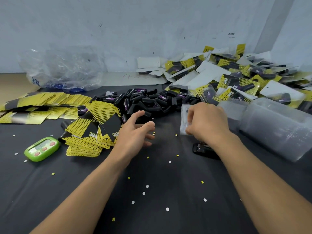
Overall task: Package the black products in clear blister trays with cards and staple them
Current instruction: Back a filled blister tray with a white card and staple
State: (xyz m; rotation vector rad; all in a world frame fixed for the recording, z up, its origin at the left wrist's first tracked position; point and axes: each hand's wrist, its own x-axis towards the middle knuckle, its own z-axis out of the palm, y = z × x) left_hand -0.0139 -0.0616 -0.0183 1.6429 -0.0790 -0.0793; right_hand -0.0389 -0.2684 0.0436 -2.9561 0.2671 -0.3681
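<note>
A heap of black products (145, 100) lies in the middle of the dark table. My left hand (135, 132) hovers just in front of the heap, fingers spread and empty. My right hand (206, 124) grips a clear blister tray (184, 119) held upright above the table. Yellow-and-black cards (94, 130) are stacked to the left of my left hand. A black stapler (202, 149) lies under my right wrist, partly hidden. A nested stack of clear trays (273, 125) lies on its side at the right.
Finished packs (236, 78) are piled at the back right against the wall. More cards (42, 102) spread at the left. A green timer (42, 148) sits front left. A crumpled plastic bag (62, 68) stands at the back left. Paper punch dots litter the cloth.
</note>
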